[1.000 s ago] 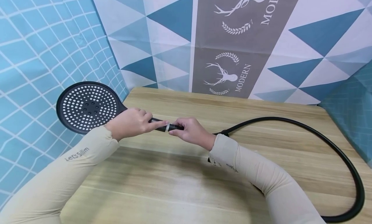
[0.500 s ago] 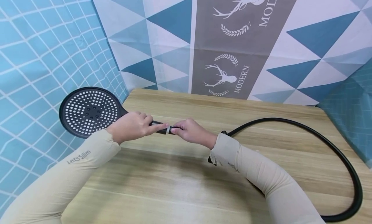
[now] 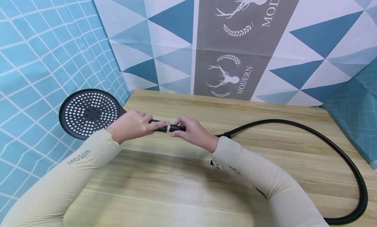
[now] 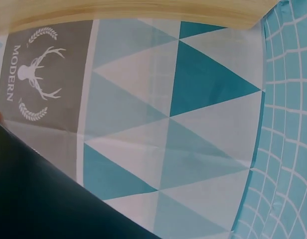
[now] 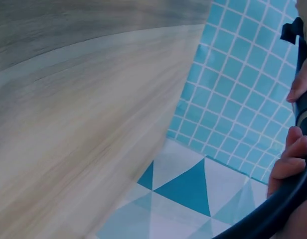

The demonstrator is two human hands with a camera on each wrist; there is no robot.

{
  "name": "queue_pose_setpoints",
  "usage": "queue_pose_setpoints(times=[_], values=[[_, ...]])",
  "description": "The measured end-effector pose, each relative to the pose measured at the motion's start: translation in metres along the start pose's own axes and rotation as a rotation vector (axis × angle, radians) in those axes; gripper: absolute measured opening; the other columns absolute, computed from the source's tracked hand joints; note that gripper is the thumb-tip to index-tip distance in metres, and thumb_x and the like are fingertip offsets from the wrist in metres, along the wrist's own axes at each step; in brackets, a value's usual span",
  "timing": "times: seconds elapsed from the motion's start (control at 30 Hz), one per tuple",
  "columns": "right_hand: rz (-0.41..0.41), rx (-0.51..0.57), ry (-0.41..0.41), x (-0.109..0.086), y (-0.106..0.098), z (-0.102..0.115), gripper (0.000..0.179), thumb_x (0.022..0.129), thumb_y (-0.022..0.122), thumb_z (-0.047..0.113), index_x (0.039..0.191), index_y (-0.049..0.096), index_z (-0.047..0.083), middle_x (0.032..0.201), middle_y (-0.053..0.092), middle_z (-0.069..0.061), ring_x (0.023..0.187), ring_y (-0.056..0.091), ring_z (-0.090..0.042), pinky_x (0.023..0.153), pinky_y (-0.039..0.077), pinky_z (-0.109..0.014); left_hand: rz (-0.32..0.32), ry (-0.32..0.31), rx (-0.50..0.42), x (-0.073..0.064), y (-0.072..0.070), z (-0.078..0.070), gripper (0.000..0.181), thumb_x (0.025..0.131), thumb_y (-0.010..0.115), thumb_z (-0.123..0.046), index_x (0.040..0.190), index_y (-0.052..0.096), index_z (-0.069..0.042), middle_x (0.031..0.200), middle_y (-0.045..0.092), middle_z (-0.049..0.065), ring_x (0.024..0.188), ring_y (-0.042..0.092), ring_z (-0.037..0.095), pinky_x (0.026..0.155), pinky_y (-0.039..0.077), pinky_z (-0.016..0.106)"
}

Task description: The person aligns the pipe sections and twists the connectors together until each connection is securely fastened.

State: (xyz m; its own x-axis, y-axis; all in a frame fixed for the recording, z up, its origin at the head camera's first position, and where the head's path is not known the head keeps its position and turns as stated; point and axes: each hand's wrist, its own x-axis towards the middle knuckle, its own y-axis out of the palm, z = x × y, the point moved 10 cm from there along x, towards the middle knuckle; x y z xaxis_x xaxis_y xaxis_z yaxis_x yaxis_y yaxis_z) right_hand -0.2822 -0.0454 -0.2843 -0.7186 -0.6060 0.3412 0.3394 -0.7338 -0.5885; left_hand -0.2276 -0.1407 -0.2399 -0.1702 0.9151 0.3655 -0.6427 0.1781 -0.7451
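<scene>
In the head view my left hand point(image 3: 132, 126) grips the handle of a black round shower head point(image 3: 91, 114), its nozzle face turned up toward me. The left index finger lies along the handle toward a pale ring point(image 3: 168, 128) at the joint. Just right of that ring, my right hand point(image 3: 195, 132) holds the black end of the shower hose point(image 3: 274, 121) between thumb and fingers. The right wrist view shows the right fingers point(image 5: 290, 162) around the dark hose point(image 5: 273, 209), close to the pale ring. A dark surface covers the left wrist view's lower left corner.
The hose loops over the wooden table point(image 3: 165, 187) to the right and passes under the right sleeve. A small black piece point(image 3: 214, 164) shows beside that sleeve. Blue tiled sheeting point(image 3: 38, 73) stands at left, and a patterned wall sheet point(image 3: 170, 56) at the back.
The shower head sits slightly lower than a second ago. My right fingers and thumb have shifted on the hose end, the index finger now lifted higher. The left hand keeps its grip.
</scene>
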Motion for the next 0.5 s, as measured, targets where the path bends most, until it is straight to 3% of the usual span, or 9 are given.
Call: queue_pose_setpoints(times=[0.23,0.4,0.5], values=[[-0.059,-0.242,-0.254,-0.006,-0.001,0.021,0.019,0.084,0.072,0.0,0.095,0.057,-0.004,0.089,0.072,-0.016,0.061,0.057,-0.012,0.056,0.045,-0.016,-0.042,-0.001,-0.023,-0.002,-0.002,0.002,0.03,0.097,0.051,-0.02,0.123,0.065,-0.017,0.059,0.043,0.007,0.043,0.027,0.011,0.036,0.028,0.023],[-0.101,-0.334,-0.369,-0.012,-0.001,0.03,0.02,0.085,0.072,0.002,0.093,0.055,-0.004,0.092,0.072,-0.018,0.056,0.055,-0.011,0.054,0.044,-0.015,-0.053,0.003,-0.023,-0.002,-0.002,0.002,0.048,0.108,0.019,-0.025,0.123,0.064,-0.016,0.058,0.043,0.007,0.042,0.028,0.012,0.036,0.027,0.023],[-0.141,-0.465,-0.439,-0.015,0.002,0.036,0.022,0.087,0.071,0.004,0.097,0.054,-0.006,0.086,0.07,-0.015,0.054,0.055,-0.011,0.053,0.046,-0.018,-0.054,-0.002,-0.016,-0.002,-0.003,0.003,0.049,0.109,0.018,-0.026,0.123,0.064,-0.017,0.058,0.042,0.007,0.042,0.028,0.012,0.036,0.027,0.023]])
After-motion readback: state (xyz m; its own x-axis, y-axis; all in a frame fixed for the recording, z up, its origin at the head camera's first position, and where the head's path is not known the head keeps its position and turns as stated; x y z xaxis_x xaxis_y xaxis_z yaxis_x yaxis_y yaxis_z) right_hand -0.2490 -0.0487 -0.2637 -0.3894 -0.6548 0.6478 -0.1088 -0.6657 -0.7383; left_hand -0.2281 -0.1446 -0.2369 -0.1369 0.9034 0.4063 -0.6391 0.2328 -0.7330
